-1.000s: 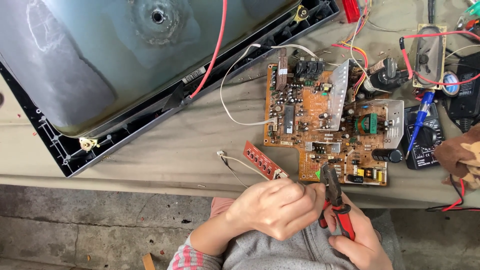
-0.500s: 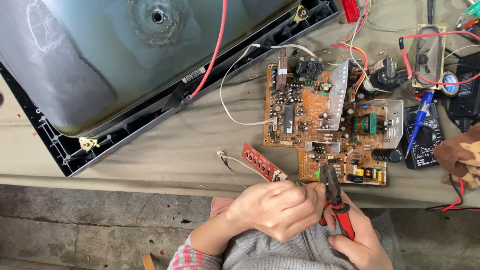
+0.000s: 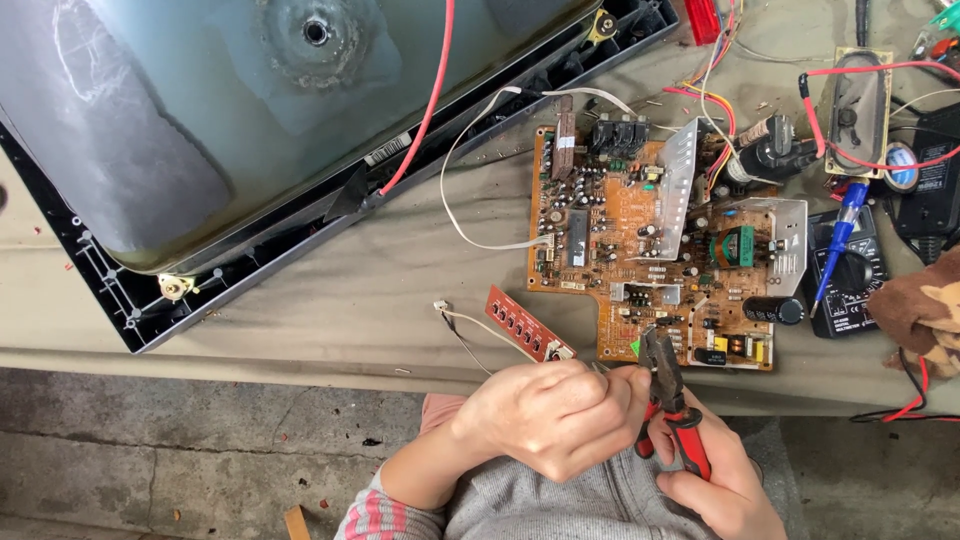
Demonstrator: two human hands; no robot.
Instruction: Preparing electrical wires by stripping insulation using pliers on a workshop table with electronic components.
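We look down on a bench (image 3: 330,310) draped in drab cloth, bare concrete floor (image 3: 180,450) below its near edge. A big grey picture tube in its black frame (image 3: 250,120) fills the far left, and a brown circuit board (image 3: 650,260) lies to the right of middle, a multimeter (image 3: 850,275) with a blue-handled screwdriver (image 3: 838,245) across it just beyond.

Down at the near edge, our left hand (image 3: 550,420) curls into a loose fist, its fingers (image 3: 600,400) closed around something small that we cannot make out; only a thin metal tip peeks out towards the pliers. Our right hand (image 3: 720,480) has its fingers wrapped tight on the red grips of the pliers (image 3: 670,400).

Here is the relation that counts: the pliers stand just to the right of the left fist, their long axis running from the red handles low at the right up and slightly left to the dark nose, which points at the near edge of the circuit board. The nose sits right at that edge, beside the left knuckles. The right hand is the nearer to it.

A small red strip board (image 3: 525,325) with thin wires trails just above the left fist. Whether the plier jaws grip anything, we cannot tell; the fist hides the meeting point, and the right hand is cut off by the picture's bottom edge.
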